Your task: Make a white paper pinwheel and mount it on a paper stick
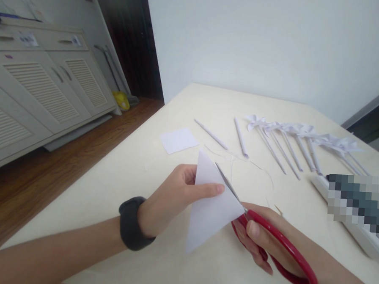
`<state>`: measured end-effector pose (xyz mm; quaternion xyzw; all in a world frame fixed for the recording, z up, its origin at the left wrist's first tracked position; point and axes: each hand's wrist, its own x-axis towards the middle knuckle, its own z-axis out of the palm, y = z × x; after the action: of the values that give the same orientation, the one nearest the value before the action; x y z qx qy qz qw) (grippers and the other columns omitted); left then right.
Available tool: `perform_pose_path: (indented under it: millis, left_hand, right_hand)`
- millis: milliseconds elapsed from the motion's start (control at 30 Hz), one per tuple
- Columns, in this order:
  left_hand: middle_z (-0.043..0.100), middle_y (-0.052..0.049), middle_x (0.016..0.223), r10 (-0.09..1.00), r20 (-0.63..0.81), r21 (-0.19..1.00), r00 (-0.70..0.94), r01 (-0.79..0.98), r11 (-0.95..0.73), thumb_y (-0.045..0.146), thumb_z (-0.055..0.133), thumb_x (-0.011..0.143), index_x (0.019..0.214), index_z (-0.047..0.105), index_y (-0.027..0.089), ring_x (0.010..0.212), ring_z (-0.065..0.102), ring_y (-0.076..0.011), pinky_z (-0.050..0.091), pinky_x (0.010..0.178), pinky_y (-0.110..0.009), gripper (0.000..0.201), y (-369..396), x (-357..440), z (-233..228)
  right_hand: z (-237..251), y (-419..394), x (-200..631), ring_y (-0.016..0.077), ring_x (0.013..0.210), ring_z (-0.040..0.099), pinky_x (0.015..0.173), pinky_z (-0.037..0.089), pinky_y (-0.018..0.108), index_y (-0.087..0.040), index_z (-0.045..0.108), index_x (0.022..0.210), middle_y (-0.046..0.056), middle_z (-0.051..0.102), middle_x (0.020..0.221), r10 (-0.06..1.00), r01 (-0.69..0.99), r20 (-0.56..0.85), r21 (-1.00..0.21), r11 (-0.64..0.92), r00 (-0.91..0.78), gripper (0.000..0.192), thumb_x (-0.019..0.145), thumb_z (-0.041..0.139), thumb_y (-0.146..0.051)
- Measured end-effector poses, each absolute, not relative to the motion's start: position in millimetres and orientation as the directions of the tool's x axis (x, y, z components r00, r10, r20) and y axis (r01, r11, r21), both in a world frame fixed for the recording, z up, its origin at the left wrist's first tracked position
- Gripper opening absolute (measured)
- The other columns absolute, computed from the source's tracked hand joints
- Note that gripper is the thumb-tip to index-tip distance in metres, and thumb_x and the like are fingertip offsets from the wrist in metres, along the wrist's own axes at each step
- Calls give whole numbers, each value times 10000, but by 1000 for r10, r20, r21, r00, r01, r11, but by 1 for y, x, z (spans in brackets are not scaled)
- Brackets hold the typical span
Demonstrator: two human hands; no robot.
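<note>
A white sheet of paper, folded into a triangle point(209, 217), is pinched in my left hand point(182, 186), thumb in front and fingers behind. My right hand point(257, 234) grips red-handled scissors point(290, 249), its thumb through one loop. The blades lie around the paper's right corner, and one blade shows along its upper right edge; the other is hidden behind the paper. Beyond my hands lie a square piece of white paper point(179, 140), two rolled paper sticks, one slanting left point(211, 134) and one more upright point(241, 137), and some white thread point(232, 161).
At the back right of the cream table point(137, 164) lies a row of white paper pinwheels point(292, 129) on paper sticks. A white box-like object point(341, 217), partly blurred out, stands at the right edge. Nearby is a small thin pointed item point(278, 209). White cabinets point(47, 75) stand at left.
</note>
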<state>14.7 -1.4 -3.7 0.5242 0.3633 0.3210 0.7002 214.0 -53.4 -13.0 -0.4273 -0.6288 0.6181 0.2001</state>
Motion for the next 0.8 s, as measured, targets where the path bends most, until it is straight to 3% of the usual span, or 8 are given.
perform_pose_path:
  millis: [233,367,633,800]
  left_hand:
    - [658,-80,864,788,-214,957,577,-39,288,289,619,740,878,620,127,765,609,-211,461,666,-313,212,-3,16,-3]
    - [663,-72,855,790,-210,963,576,-16,268,293,622,738,867,626,126,730,599,-179,453,646,-282,211,-4,17,-3]
    - [658,-50,845,814,-190,972,549,-14,237,359,622,723,848,620,144,781,598,-204,457,673,-298,249,-6,16,-2]
    - [665,-62,870,830,-174,975,529,-23,219,354,558,776,888,632,135,767,604,-195,455,677,-291,257,-4,17,0]
  right_hand:
    - [-12,-52,214,99,557,395,540,343,236,-184,427,760,-30,412,623,810,325,-224,-945,-44,-542,302,896,332,-437]
    - [-17,-51,213,95,513,382,499,328,226,-187,397,713,-38,404,570,803,283,-166,-959,3,-573,333,896,315,-453]
    - [-26,-50,212,75,409,348,394,286,198,-194,387,708,-56,370,519,798,263,-274,-953,-150,-537,364,857,342,-523]
    - [-18,-51,213,84,427,363,422,278,211,-198,371,672,-53,373,509,820,297,-275,-945,-136,-501,350,880,330,-476]
